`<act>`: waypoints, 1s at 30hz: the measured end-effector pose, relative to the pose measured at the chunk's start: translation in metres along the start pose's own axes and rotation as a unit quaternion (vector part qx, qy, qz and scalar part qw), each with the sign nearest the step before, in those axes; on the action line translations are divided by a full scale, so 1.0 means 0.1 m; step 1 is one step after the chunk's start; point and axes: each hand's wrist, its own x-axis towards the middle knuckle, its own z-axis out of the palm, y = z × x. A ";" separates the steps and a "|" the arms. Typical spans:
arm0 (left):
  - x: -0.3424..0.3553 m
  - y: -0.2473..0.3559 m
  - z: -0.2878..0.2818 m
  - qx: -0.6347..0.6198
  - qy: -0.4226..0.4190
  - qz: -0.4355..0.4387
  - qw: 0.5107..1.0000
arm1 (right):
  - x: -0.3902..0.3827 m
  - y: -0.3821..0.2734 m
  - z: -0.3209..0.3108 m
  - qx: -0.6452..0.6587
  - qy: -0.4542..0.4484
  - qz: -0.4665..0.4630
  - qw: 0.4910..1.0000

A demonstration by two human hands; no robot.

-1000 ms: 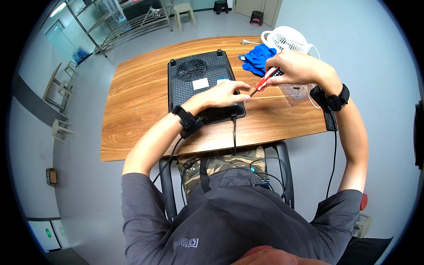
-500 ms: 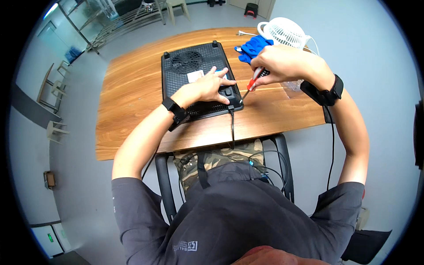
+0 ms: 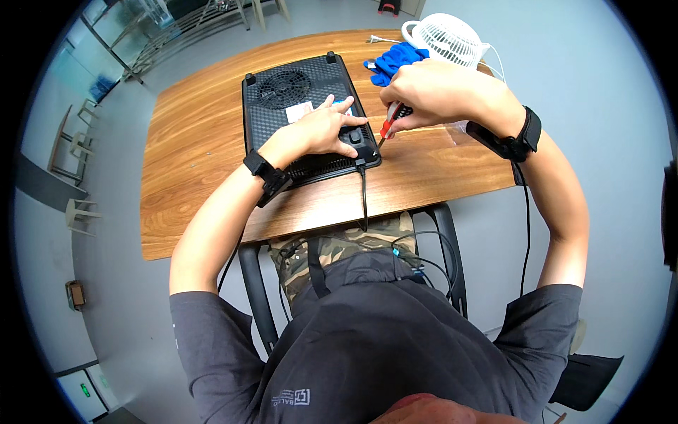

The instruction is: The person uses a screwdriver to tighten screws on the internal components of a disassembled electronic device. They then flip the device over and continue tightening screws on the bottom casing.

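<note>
A black flat appliance (image 3: pixel 265 121), which looks like an induction cooker, lies bottom up on the wooden table, its round fan vent and rubber feet on top. My left hand (image 3: pixel 321 134) rests flat across its near right part, fingers spread and thumb near the corner. In my right hand (image 3: pixel 424 95) is a screwdriver (image 3: pixel 388 126) with a red and grey handle, held tilted. Its tip is at the near right corner of the casing; a screw there is too small to make out. A black cord (image 3: pixel 364 187) runs from the near edge off the table.
Beyond my right hand lie a blue cloth item (image 3: pixel 397 62) and a white fan (image 3: pixel 446 39) with a cord and plug (image 3: pixel 374 39). A clear plastic piece (image 3: pixel 455 134) sits under my right wrist. The table's near edge (image 3: pixel 318 227) is close to my lap.
The whole view has shifted a little, so the table sits slightly higher and further left. Both hands keep their places on the appliance and screwdriver.
</note>
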 end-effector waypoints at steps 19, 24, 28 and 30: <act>0.01 -0.01 0.04 -0.012 0.012 0.006 1.000 | 0.12 -0.10 0.05 0.016 -0.010 0.023 1.000; -0.02 -0.01 0.03 -0.029 0.012 0.001 1.000 | 0.19 -0.08 0.03 0.043 -0.092 0.055 0.993; -0.03 0.02 0.01 -0.017 0.014 0.007 1.000 | 0.24 -0.02 0.09 0.003 -0.094 0.069 0.993; -0.03 0.02 0.00 -0.017 0.011 0.003 1.000 | 0.25 -0.08 -0.01 0.037 -0.111 0.094 0.989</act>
